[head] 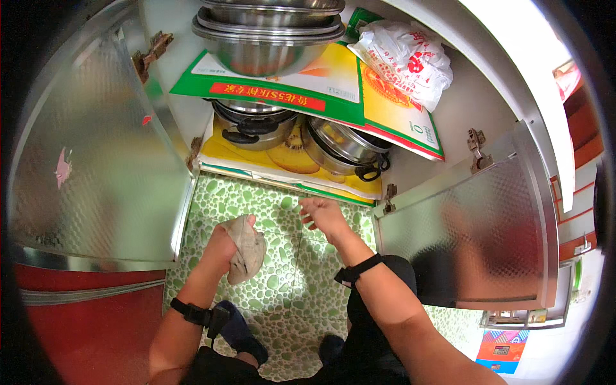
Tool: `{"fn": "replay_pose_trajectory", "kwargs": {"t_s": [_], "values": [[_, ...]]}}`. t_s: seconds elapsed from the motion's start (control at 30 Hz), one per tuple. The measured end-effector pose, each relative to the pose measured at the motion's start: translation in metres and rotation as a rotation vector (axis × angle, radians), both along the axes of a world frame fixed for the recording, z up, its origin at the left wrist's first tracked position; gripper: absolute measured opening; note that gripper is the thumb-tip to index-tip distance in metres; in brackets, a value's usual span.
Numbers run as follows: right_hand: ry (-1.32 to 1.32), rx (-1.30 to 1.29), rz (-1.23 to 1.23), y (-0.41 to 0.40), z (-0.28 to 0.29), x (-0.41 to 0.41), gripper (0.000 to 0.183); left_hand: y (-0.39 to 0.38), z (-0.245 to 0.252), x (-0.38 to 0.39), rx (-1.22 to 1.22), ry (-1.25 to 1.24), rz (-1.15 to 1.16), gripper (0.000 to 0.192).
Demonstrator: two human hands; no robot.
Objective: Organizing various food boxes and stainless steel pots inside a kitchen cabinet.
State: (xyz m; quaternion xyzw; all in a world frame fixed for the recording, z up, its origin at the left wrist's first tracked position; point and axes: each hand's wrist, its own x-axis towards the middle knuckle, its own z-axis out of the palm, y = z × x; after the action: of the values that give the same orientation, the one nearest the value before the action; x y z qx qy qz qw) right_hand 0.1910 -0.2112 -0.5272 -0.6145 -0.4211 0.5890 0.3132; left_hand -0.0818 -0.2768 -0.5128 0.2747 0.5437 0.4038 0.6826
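My left hand (225, 248) grips a crumpled beige cloth (247, 250) above the pebble-patterned floor. To its right, my right hand (323, 216) holds nothing, its fingers apart and slightly curled, just short of the cabinet's bottom edge. Before me is an open cabinet. Two steel pots with black handles, the left pot (257, 130) and the right pot (339, 154), sit on its lower level over a yellow printed sheet (236, 153). Stacked steel basins (267, 45) rest on the printed cardboard (288, 91) of the upper level.
The left door (101, 168) and right door (462, 231) stand open on either side, with metal hinges. A white plastic bag (406, 60) bearing red writing lies at the upper right. A red panel (96, 327) is at lower left; a colourful box (503, 350) at lower right.
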Motion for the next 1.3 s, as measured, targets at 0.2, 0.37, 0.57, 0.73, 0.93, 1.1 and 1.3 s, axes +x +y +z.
{"fn": "replay_pose_trajectory", "kwargs": {"t_s": [0.2, 0.37, 0.57, 0.73, 0.93, 1.1, 1.3], "values": [[0.407, -0.028, -0.506, 0.057, -0.010, 0.049, 0.030, 0.004, -0.002, 0.000, -0.019, -0.109, -0.012, 0.039], [0.105, -0.019, -0.845, 0.083, -0.020, 0.100, 0.043, 0.002, -0.019, -0.007, 0.008, -0.075, -0.003, 0.032], [0.289, -0.259, -0.735, 0.123, -0.073, 0.156, 0.029, 0.004, -0.029, -0.008, 0.019, -0.035, -0.083, 0.025], [0.311, -0.179, -0.735, 0.115, -0.094, 0.150, 0.022, 0.004, -0.043, -0.009, 0.001, -0.034, -0.046, 0.026], [0.323, -0.392, -0.386, 0.099, -0.066, 0.107, 0.027, 0.003, -0.039, -0.016, -0.014, -0.048, -0.012, 0.024], [0.292, -0.498, -0.447, 0.086, -0.063, 0.084, 0.032, 0.002, -0.033, -0.014, 0.008, -0.064, -0.026, 0.023], [0.383, -0.277, -0.445, 0.089, -0.090, 0.086, 0.019, 0.004, -0.043, -0.008, -0.028, -0.033, -0.065, 0.022]]}}
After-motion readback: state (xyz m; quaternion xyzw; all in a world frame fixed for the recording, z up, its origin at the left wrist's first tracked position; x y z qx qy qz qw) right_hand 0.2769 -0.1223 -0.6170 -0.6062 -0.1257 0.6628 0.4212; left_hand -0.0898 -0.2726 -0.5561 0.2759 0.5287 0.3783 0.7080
